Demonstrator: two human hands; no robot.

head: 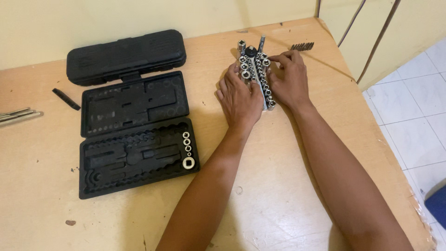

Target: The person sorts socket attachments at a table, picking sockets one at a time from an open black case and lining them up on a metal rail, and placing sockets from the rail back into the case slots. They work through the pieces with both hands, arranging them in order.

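Note:
Several chrome sockets [255, 69] stand in close rows on the wooden table [278, 186] near its far edge. My left hand [239, 97] lies flat against the left side of the rows, fingers touching the sockets. My right hand [289, 79] presses against the right side, with its fingertips on a socket at the top of the row. An open black tool case [134, 135] lies to the left; several sockets [187, 149] sit in slots at its lower right.
A black case lid [125, 56] lies behind the open case. A strip of screwdriver bits [302, 46] rests at the far right. A small black bar [66, 99] and metal rods [18, 115] lie at the left. The table's right edge drops to a tiled floor [409, 121].

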